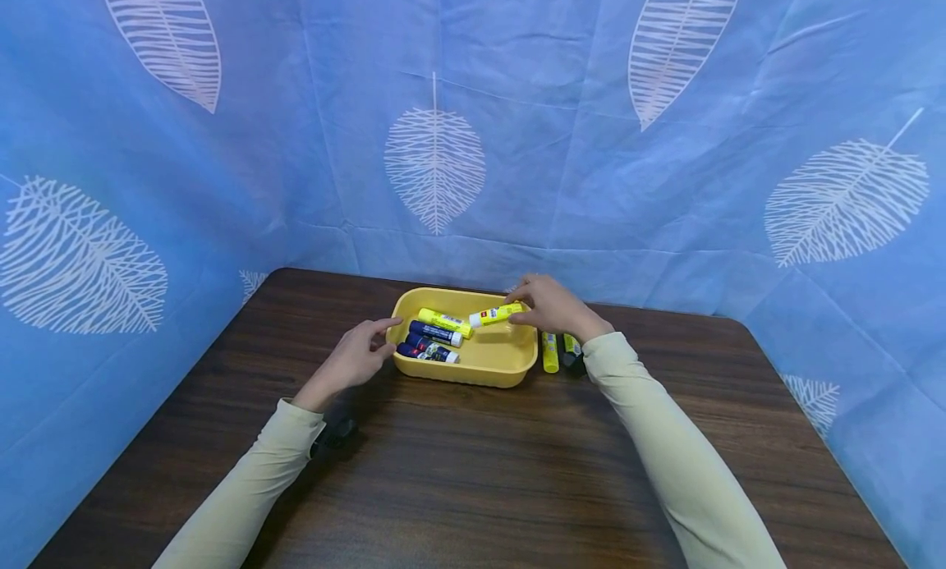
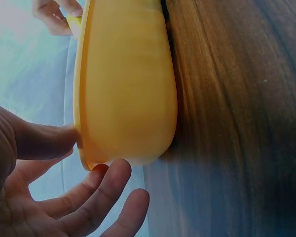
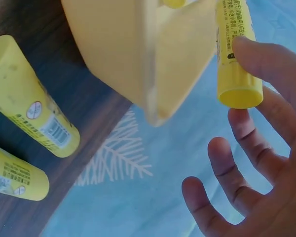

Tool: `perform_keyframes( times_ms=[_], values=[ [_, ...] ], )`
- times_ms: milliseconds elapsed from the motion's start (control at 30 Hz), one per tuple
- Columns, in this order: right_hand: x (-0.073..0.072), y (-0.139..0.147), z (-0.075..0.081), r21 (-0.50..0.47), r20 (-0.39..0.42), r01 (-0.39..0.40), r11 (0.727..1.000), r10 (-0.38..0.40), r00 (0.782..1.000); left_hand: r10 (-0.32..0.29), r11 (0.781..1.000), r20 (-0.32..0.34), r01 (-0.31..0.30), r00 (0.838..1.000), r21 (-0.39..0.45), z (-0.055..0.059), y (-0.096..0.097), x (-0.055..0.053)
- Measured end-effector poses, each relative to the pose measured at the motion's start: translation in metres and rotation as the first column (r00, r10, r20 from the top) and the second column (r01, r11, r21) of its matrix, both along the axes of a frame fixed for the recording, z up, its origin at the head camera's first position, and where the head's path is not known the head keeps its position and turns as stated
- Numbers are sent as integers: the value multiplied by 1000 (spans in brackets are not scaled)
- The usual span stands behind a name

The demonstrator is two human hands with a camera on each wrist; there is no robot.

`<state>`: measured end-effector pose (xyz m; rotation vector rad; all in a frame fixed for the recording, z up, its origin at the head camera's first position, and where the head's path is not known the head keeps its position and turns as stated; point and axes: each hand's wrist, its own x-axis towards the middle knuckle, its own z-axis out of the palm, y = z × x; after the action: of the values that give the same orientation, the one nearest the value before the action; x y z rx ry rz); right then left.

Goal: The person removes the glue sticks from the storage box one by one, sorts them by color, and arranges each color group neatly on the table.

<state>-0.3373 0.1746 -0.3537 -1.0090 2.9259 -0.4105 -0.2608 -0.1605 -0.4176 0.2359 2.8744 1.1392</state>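
A yellow plastic basin stands near the table's far edge. Inside, on its left side, lie a yellow glue stick and several navy glue sticks. My right hand pinches another yellow glue stick between thumb and fingers, above the basin's right part; its white cap points left. In the right wrist view, the held glue stick's round yellow base shows and the other fingers are spread. At the basin's left end my left hand grips the rim, thumb on the near side.
Right of the basin, two yellow glue sticks lie on the dark wooden table; the right wrist partly covers one. A blue cloth with white leaf prints hangs behind the table.
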Motion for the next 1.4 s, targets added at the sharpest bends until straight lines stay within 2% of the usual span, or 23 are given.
perform_keyframes(
  times_ms=[233, 433, 567, 800, 1100, 1400],
  values=[
    [10, 10, 6, -80, -6, 29, 996, -29, 1000, 5, 1000, -11, -5, 1000, 4, 1, 1, 2],
    [27, 23, 16, -144, -12, 60, 988, -62, 998, 2, 1000, -12, -2, 1000, -1, 1, 1, 2],
    [38, 36, 20, -201, -26, 95, 975, -102, 994, 0, 1000, -11, 0, 1000, 0, 1, 2, 2],
    [53, 60, 18, -271, -67, 173, 947, -198, 978, -4, 1000, -13, 4, 1000, -5, 0, 3, 2],
    [64, 84, 4, -337, -70, 346, 876, -390, 918, 7, 1000, 0, -7, 1000, 1, 0, 2, 1],
    [76, 112, -12, -397, -64, 460, 794, -524, 849, 0, 1000, 1, 0, 1000, 2, -2, 2, 0]
  ],
)
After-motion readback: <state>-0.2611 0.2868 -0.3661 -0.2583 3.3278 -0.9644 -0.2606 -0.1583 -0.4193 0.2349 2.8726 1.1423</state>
